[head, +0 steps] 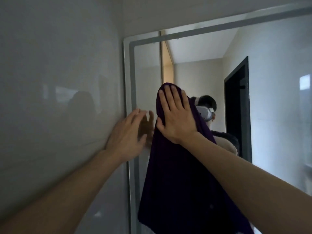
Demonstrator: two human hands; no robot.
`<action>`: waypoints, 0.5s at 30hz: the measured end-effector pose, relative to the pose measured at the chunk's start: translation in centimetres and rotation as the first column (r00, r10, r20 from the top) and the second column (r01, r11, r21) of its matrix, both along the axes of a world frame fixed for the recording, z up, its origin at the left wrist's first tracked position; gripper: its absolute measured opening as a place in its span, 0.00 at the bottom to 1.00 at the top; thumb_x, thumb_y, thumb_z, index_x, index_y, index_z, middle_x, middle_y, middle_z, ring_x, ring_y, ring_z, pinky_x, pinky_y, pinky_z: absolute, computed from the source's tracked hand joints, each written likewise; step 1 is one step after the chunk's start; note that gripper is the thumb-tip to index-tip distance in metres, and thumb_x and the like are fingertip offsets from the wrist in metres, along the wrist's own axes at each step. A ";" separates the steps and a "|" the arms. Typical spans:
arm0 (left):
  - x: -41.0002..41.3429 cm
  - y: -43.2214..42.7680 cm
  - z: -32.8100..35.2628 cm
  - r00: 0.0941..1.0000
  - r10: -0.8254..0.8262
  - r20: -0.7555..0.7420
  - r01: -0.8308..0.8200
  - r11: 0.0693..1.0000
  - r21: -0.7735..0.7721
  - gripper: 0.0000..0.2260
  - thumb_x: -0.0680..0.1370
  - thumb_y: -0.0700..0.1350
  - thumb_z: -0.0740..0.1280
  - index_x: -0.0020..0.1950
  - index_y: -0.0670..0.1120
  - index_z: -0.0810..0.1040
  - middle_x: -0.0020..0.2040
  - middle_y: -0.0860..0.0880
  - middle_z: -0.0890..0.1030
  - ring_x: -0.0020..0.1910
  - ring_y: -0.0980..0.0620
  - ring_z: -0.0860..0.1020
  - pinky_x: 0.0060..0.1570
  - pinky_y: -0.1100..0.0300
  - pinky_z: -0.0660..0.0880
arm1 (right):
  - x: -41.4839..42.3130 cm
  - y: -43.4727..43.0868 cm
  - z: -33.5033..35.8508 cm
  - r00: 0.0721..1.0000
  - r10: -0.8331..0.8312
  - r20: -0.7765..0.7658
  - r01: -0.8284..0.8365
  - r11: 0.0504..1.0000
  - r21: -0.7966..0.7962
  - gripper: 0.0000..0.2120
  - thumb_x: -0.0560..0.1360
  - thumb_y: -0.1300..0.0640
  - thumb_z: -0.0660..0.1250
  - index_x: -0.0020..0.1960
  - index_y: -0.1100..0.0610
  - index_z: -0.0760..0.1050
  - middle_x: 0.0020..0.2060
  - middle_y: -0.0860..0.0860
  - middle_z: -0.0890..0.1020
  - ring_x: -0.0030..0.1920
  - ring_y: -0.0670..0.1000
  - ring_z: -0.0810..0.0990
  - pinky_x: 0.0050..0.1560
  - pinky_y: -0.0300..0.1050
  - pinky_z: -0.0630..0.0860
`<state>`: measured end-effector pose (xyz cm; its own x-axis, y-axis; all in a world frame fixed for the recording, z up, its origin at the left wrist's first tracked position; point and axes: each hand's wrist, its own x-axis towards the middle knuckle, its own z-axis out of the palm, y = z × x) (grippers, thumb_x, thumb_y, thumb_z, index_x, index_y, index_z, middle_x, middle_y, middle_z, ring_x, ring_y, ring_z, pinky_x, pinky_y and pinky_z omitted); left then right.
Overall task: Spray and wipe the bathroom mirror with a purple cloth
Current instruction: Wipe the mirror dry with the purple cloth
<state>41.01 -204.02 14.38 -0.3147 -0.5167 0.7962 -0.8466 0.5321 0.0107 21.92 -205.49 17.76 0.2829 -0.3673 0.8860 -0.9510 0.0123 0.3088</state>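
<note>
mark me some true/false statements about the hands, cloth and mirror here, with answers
1. The right hand presses the purple cloth against the mirror with straight fingers. True.
2. The left hand also has a grip on the cloth. False: it holds nothing, with its fingers spread beside the cloth near the mirror's left edge.
3. Most of the cloth hangs down below the right hand. True.
4. The cloth is bunched into a tight ball. False: it drapes over the fingertips and hangs long and loose.
</note>
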 end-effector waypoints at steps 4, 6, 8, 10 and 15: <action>0.5 1.3 -0.7 0.966 -0.087 -0.243 0.068 0.994 -0.088 0.31 0.80 0.40 0.63 0.81 0.50 0.55 0.82 0.45 0.55 0.80 0.47 0.57 0.77 0.56 0.56 | 4.2 -2.1 -2.8 0.988 0.105 -0.113 -0.099 0.994 0.056 0.37 0.81 0.41 0.49 0.82 0.59 0.44 0.82 0.59 0.48 0.82 0.59 0.43 0.79 0.60 0.41; 0.8 1.3 -0.7 0.972 -0.096 -0.216 0.083 0.994 -0.070 0.30 0.81 0.40 0.61 0.82 0.51 0.55 0.83 0.46 0.54 0.81 0.48 0.55 0.79 0.54 0.55 | 6.2 -2.7 -5.6 0.973 0.171 -0.157 -0.155 0.982 0.109 0.37 0.81 0.41 0.49 0.82 0.58 0.45 0.82 0.58 0.49 0.82 0.59 0.43 0.80 0.59 0.40; 1.2 1.3 -0.5 0.985 -0.075 -0.156 0.070 0.997 -0.034 0.30 0.82 0.42 0.60 0.82 0.53 0.54 0.84 0.48 0.52 0.81 0.48 0.53 0.80 0.52 0.55 | 7.7 -3.0 -9.1 0.958 0.212 -0.191 -0.181 0.970 0.165 0.38 0.79 0.39 0.55 0.81 0.59 0.53 0.80 0.59 0.57 0.81 0.60 0.49 0.80 0.57 0.41; 1.4 1.2 -0.4 0.999 -0.021 -0.042 0.022 1.000 0.018 0.31 0.82 0.46 0.61 0.82 0.55 0.50 0.84 0.50 0.47 0.82 0.48 0.49 0.80 0.50 0.53 | 8.2 -3.0 -12.9 0.945 0.221 -0.241 -0.166 0.960 0.226 0.38 0.77 0.37 0.60 0.78 0.60 0.62 0.77 0.60 0.65 0.79 0.61 0.54 0.80 0.57 0.38; 1.7 0.1 -1.1 0.916 0.175 0.360 -0.191 0.982 0.010 0.38 0.81 0.57 0.61 0.81 0.60 0.36 0.83 0.48 0.38 0.83 0.46 0.43 0.80 0.44 0.47 | 6.0 -2.7 -19.0 0.906 0.175 -0.386 -0.059 0.954 0.293 0.43 0.76 0.36 0.61 0.80 0.62 0.55 0.79 0.60 0.60 0.79 0.59 0.55 0.79 0.57 0.37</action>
